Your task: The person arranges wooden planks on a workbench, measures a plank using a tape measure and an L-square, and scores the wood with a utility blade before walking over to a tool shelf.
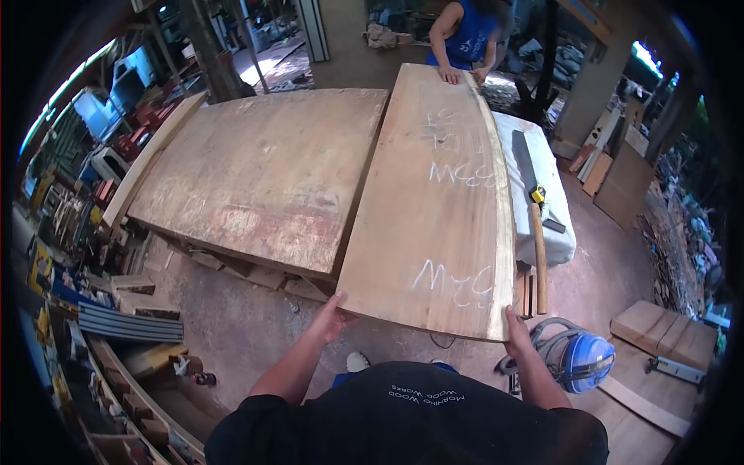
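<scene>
A long, thick wooden slab [418,225] with white chalk writing and a pale, curved right edge stretches away from me. My left hand [334,320] is closed on its near left corner, thumb on top and fingers underneath. At the near right corner, my right hand [517,333] grips the pale edge, its fingers partly hidden by the wood. Another person's hands [449,74] rest on the far end of the slab. To the left lies a wide, worn wooden tabletop [271,170], close along the slab's left side.
Right of the slab, a white-covered table [562,221] carries a handsaw [524,159], a yellow tape measure [538,194] and a wooden-handled hammer [539,263]. A blue vacuum [587,363] with a hose stands on the floor at right. Lumber and metal channels [132,322] lie at left.
</scene>
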`<state>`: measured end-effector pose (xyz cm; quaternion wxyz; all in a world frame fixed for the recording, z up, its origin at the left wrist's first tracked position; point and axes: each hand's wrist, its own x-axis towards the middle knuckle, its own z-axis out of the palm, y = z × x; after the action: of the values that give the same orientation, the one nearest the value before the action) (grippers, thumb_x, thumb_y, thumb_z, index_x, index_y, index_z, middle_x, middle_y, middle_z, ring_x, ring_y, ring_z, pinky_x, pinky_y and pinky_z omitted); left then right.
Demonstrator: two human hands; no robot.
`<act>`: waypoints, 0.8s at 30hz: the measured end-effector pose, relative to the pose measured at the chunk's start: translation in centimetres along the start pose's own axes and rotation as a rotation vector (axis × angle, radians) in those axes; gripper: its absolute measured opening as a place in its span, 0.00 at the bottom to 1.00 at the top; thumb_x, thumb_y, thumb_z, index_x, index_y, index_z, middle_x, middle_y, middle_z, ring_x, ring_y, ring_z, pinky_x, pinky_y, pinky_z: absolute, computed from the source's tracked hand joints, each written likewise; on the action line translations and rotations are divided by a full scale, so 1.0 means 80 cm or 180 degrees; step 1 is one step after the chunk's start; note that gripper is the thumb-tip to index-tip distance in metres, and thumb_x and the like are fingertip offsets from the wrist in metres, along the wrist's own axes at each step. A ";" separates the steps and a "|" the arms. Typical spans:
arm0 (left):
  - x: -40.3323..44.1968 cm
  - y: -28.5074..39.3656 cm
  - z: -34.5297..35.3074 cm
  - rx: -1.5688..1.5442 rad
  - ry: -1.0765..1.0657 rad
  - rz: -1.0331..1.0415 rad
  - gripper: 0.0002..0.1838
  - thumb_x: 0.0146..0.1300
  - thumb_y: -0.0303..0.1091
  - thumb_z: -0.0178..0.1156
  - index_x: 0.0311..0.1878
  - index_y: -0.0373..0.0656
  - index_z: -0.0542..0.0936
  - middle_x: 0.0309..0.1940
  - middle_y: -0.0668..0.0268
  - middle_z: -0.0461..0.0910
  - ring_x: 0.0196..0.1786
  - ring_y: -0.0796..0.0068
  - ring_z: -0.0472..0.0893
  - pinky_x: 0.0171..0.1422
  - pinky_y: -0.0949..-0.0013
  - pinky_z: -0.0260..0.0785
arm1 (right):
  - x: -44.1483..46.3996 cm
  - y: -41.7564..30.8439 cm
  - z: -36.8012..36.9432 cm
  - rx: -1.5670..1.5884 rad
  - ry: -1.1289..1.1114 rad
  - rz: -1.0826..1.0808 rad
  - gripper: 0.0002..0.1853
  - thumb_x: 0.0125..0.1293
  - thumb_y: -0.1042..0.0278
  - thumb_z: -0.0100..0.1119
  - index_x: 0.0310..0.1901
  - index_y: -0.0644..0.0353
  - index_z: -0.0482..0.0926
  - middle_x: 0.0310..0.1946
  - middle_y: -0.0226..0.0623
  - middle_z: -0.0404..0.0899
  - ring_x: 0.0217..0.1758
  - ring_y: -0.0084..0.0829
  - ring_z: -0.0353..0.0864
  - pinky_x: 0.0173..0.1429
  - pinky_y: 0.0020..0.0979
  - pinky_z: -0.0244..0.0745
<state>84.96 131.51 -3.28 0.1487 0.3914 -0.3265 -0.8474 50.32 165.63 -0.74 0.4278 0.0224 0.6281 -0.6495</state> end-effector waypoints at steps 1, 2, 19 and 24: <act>0.003 0.005 -0.007 0.0059 -0.0192 -0.0243 0.32 0.65 0.59 0.53 0.63 0.46 0.68 0.54 0.59 0.76 0.53 0.62 0.78 0.58 0.55 0.70 | -0.006 -0.005 0.004 -0.0228 -0.0076 -0.0046 0.33 0.71 0.46 0.50 0.62 0.72 0.64 0.56 0.45 0.74 0.57 0.35 0.76 0.61 0.36 0.70; 0.003 0.012 -0.008 0.0067 -0.0293 -0.0274 0.30 0.66 0.57 0.54 0.62 0.46 0.69 0.52 0.60 0.77 0.51 0.63 0.79 0.55 0.58 0.72 | 0.001 -0.002 -0.004 -0.0020 -0.0271 0.0050 0.34 0.71 0.45 0.48 0.63 0.71 0.63 0.57 0.45 0.73 0.58 0.36 0.75 0.62 0.37 0.70; -0.016 0.082 -0.013 0.0628 0.0420 -0.0082 0.38 0.61 0.60 0.55 0.63 0.37 0.67 0.52 0.52 0.77 0.51 0.58 0.79 0.54 0.55 0.73 | -0.018 -0.005 0.068 0.0015 0.0217 0.0460 0.41 0.66 0.41 0.54 0.61 0.78 0.63 0.56 0.50 0.74 0.55 0.40 0.78 0.60 0.38 0.72; -0.017 0.105 -0.040 0.0442 0.0569 -0.0132 0.33 0.63 0.66 0.49 0.55 0.46 0.74 0.41 0.65 0.80 0.41 0.72 0.80 0.47 0.65 0.73 | -0.036 0.006 0.124 0.0009 0.0335 0.0362 0.38 0.69 0.42 0.50 0.62 0.75 0.63 0.57 0.49 0.74 0.58 0.42 0.76 0.62 0.41 0.70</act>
<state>88.21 124.58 1.55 0.1322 0.4814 -0.3616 -0.7874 57.46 158.95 2.58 0.4303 0.0927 0.6466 -0.6230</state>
